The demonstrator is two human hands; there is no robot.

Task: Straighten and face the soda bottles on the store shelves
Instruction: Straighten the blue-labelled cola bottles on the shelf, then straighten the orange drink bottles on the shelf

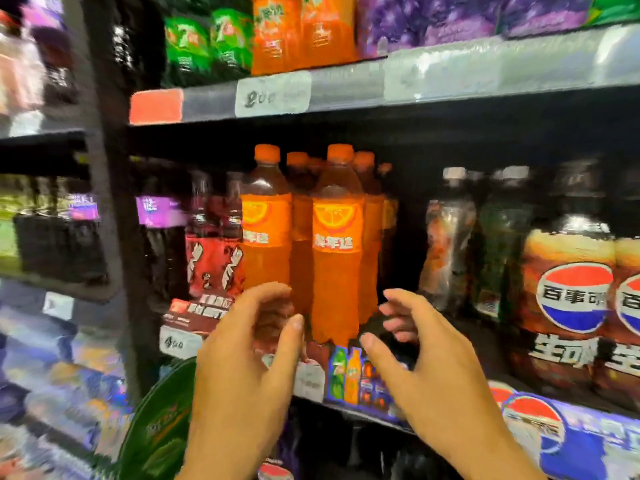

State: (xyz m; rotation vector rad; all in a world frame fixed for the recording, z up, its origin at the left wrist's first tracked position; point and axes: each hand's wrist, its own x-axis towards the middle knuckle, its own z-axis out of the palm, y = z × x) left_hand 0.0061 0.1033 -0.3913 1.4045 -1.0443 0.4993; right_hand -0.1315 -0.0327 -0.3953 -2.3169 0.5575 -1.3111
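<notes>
Store shelf (485, 348): our spread left hand (242, 358) and right hand (426, 368) flank a full orange plastic bottle (337, 254), likely heavy and slick; we'd grip its waist.

The person's left hand (242, 358) and right hand (426, 368) are bare, with slim fingers (272, 294) and short, rounded nails on the thumbs (294, 336). Bare wrists and forearms (491, 455) run down to the bottom edge, their outlines slightly blurred.
</notes>
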